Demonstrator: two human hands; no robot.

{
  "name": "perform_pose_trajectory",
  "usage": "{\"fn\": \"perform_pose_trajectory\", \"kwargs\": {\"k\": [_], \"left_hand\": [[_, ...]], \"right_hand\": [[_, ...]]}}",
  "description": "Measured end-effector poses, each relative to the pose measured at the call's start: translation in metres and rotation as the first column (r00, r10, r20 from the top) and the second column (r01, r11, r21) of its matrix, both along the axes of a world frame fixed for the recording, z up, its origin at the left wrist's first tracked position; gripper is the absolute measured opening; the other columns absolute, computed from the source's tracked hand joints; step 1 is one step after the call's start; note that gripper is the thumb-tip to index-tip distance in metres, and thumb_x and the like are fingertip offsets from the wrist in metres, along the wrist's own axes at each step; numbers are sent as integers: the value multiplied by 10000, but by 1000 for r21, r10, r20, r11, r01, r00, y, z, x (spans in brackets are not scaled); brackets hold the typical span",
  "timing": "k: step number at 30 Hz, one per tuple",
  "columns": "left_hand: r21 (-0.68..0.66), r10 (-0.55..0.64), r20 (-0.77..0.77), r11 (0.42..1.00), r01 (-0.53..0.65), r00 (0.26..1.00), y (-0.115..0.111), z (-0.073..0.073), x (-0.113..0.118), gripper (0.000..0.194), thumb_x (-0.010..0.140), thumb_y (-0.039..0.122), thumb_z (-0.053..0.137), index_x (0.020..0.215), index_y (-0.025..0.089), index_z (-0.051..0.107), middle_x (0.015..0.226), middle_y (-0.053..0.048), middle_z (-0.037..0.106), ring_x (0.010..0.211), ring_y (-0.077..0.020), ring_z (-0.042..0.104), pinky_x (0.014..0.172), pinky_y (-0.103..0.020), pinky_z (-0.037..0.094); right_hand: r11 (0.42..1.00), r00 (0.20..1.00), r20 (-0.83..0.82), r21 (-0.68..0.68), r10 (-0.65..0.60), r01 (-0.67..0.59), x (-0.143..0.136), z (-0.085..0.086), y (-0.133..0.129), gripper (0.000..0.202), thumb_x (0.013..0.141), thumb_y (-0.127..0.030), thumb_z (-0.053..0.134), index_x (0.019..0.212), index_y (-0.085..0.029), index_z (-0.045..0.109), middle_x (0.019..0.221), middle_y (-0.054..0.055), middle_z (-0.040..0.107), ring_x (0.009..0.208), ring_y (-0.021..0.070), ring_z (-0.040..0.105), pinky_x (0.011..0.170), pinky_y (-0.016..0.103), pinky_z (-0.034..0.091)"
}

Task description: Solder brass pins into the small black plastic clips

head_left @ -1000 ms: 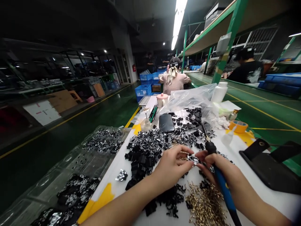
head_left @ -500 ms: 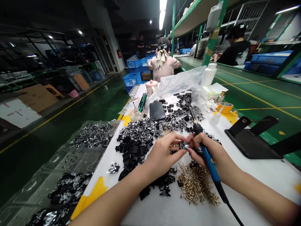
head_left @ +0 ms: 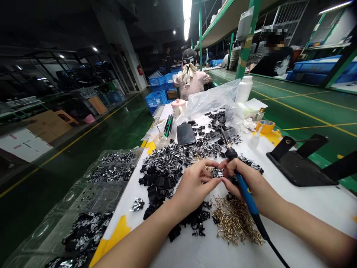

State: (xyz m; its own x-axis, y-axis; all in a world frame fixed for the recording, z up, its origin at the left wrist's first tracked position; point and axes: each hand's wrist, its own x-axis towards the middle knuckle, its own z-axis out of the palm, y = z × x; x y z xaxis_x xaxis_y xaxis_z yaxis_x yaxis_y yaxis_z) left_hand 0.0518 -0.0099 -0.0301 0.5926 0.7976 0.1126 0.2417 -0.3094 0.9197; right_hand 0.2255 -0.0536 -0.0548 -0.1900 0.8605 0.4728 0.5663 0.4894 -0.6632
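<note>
Between thumb and fingers, my left hand [head_left: 195, 182] pinches a small black-and-silver part [head_left: 216, 172] above the table. My right hand [head_left: 245, 178] is closed around a blue-handled soldering iron [head_left: 247, 195], its tip slanting up and away from me. Fingertips of the right hand meet the small part's right side; whether they grip it too is hard to tell. Under and beyond the hands lies a heap of black and silver parts [head_left: 167, 160]. Bent brass-coloured pins [head_left: 235, 219] are piled just below the right hand. One assembled-looking piece [head_left: 137, 204] rests alone at the left.
A phone [head_left: 186, 134], a lidded mug [head_left: 178, 107] and a plastic bag [head_left: 214, 98] stand farther back. At right are a black metal stand [head_left: 301, 163] and orange tape [head_left: 265, 127]. Clear trays of parts [head_left: 92, 197] flank the table's left edge. Co-workers sit beyond.
The view has shifted slightly, so the scene sits a little differently in the frame. Both hands keep nearly the same pose; the small part appears slightly turned between the fingers.
</note>
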Motion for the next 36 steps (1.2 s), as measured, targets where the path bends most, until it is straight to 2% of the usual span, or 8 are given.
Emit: {"fn": "perform_pose_trajectory", "kwargs": {"k": [5,10,14,18,21,27,31,36], "left_hand": [[-87,33,70,996,-27,997,-1,3,-1,299,775,241,610,1058,163,552,697,7,509,647,-114,542,635,-249,497],[-305,81,204,952,-15,976,2,5,1,289,769,240,628,1039,148,581,1013,-87,605,904,-161,595,798,-280,498],[-449,161,187,892,-61,969,6,6,1,268,733,187,660,984,106,612,879,-78,642,822,-146,618,803,-298,501],[-435,209,140,891,-130,968,7,7,1,217,715,175,662,915,93,636,769,-60,639,707,-134,614,764,-321,509],[-444,202,129,887,-126,971,7,6,1,237,717,195,656,931,96,635,758,-57,627,689,-137,611,742,-331,513],[-436,130,132,898,-60,983,8,0,1,287,686,205,683,955,128,623,922,-81,630,792,-178,634,793,-380,501],[-475,148,120,877,-74,982,9,-1,0,280,684,169,673,955,133,613,845,-71,655,782,-173,635,810,-382,487],[-542,177,151,838,-69,973,10,2,-1,218,653,128,686,863,130,628,789,-46,636,714,-122,611,760,-306,484]], "right_hand": [[995,998,61,102,-26,19,2,1,1,173,823,-169,512,797,-228,351,810,33,467,990,216,525,745,334,457],[993,997,59,114,-49,42,3,4,-1,188,825,-155,512,784,-226,342,887,61,521,959,201,546,731,321,464],[987,994,102,161,-42,26,2,4,-1,185,809,-114,511,792,-221,361,937,71,531,929,187,554,711,308,466],[984,985,167,179,-40,10,3,4,0,156,806,-105,492,798,-218,385,927,63,525,891,190,551,697,330,467],[985,974,223,174,-34,-5,3,3,0,178,788,-64,476,784,-219,390,922,62,522,877,192,543,680,329,460],[978,955,295,205,-24,-39,4,0,1,224,744,-11,452,748,-228,395,891,60,547,909,213,538,694,344,454],[979,967,256,198,0,-52,4,1,0,211,739,-19,467,733,-221,404,918,51,558,916,207,545,712,343,453],[981,986,163,188,18,-49,2,3,-3,211,752,-39,474,767,-229,383,956,52,556,956,209,556,717,339,461]]}}
